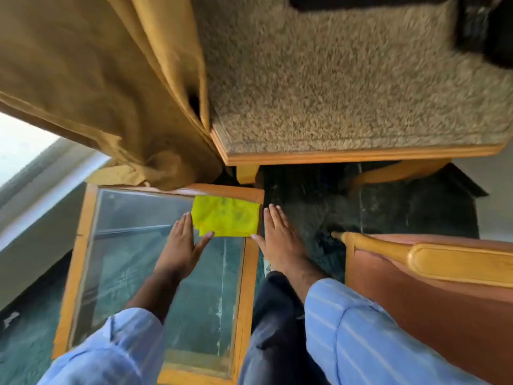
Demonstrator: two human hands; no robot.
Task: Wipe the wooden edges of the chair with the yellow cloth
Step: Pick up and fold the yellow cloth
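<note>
A folded yellow cloth (226,216) lies on the far right corner of a glass-topped side table with a wooden frame (247,287). My left hand (181,245) is flat and open just left of the cloth, thumb tip touching its near edge. On the cloth's right side, my right hand (280,240) hovers open with its thumb at the cloth's near right corner. Neither hand holds anything. Ahead stands a chair with a shaggy beige seat and a wooden edge (361,156). At the right, a second chair shows a wooden armrest (455,263) and orange upholstery.
A mustard curtain (105,87) hangs at the left and drapes onto the table's far edge. The floor between the table and the chairs is dark marble (388,207). A bright window and pale wall lie at the far left.
</note>
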